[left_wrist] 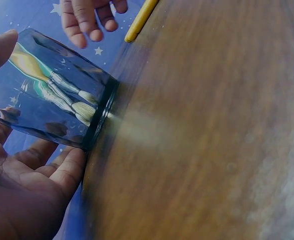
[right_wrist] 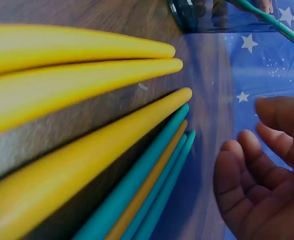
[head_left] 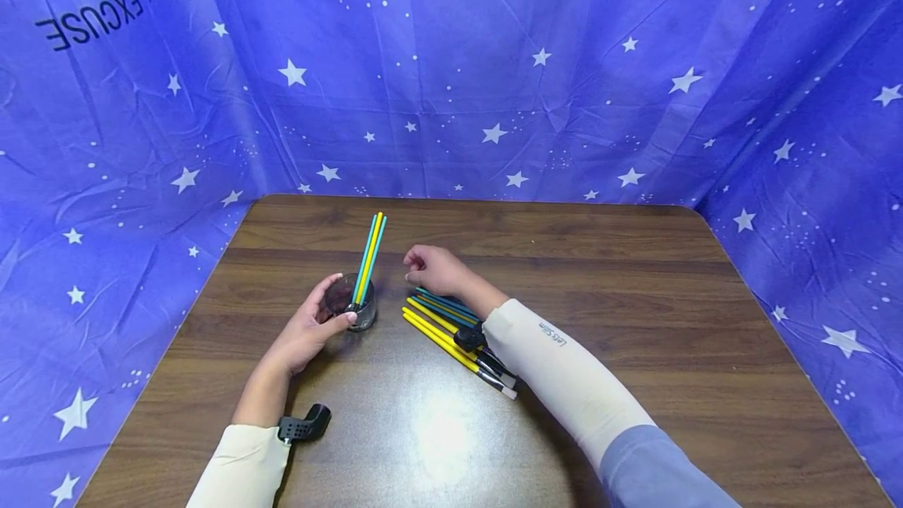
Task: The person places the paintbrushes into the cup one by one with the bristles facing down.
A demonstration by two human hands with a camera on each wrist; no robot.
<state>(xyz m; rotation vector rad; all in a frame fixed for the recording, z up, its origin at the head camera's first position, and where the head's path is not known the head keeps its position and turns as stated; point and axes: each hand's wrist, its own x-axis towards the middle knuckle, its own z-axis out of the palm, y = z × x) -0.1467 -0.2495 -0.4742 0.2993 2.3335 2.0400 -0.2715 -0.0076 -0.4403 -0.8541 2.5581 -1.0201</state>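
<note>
A clear glass stands on the left half of the table, and my left hand grips it with thumb and fingers around its side. Inside lean three paintbrushes, two teal and one yellow, their bristles down at the glass bottom in the left wrist view. To the right of the glass my right hand hovers with loosely bent fingers and nothing in them. Below it lie several loose paintbrushes with yellow and teal handles; their handle tips point toward the glass, and the right forearm hides part of them.
The brown wood-grain table reaches back to a blue star-printed curtain that hangs on three sides. Black wrist cameras sit on both wrists, the left camera close above the table.
</note>
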